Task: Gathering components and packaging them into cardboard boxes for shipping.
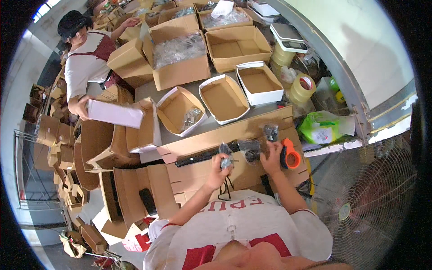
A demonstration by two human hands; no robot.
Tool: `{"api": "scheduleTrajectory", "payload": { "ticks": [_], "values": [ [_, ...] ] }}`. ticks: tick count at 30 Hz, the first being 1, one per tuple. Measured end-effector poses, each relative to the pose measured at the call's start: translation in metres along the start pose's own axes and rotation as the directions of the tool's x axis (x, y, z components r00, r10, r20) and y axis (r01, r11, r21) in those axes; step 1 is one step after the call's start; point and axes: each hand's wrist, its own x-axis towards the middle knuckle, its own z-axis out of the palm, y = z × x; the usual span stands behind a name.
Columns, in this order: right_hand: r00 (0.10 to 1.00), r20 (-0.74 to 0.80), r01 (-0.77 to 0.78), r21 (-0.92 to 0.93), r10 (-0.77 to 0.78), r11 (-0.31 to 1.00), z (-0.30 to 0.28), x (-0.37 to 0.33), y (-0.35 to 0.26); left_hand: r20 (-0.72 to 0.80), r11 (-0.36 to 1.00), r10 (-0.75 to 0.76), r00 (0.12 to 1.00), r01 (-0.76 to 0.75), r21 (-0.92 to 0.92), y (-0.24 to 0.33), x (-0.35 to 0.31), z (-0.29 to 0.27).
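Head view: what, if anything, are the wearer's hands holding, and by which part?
The left hand grips a clear plastic bag by its lower part. Whether the right hand holds the bag just beyond it cannot be told.

Pale wall right; bright window upper left; grey floor left.

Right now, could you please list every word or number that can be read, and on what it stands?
White shirt: red letters across the chest, not copied here.
Green bag: small print, too blurred to read.
Scale: display too small to read.
Anything else: too unclear.
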Motion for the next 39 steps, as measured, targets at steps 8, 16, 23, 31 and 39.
{"api": "scheduleTrajectory", "payload": {
  "ticks": [8,16,23,31,39],
  "values": [
    [0.947,0.308,-0.041,-0.163,0.091,0.986,-0.049,0.002,-0.027,0.053,0.946,-0.150,0.987,0.159,-0.282,-0.003,-0.010,0.015],
    [0.873,0.338,-0.148,-0.503,0.352,0.852,-0.089,-0.007,0.001,0.049,0.959,-0.278,0.959,0.280,-0.044,-0.007,-0.023,0.052],
    [0.787,0.483,-0.080,-0.537,0.384,0.840,-0.113,-0.011,-0.031,0.096,0.976,0.109,0.989,-0.125,0.179,0.008,0.017,0.105],
    [0.714,0.677,-0.673,0.591,0.180,0.445,-0.089,0.015,-0.056,0.200,0.916,0.053,0.978,-0.127,0.380,0.017,0.011,0.121],
    [0.421,0.907,-0.893,0.408,-0.028,-0.190,-0.063,0.042,-0.012,0.092,0.988,-0.124,0.988,0.114,0.107,0.025,-0.012,0.104]
  ]
}}
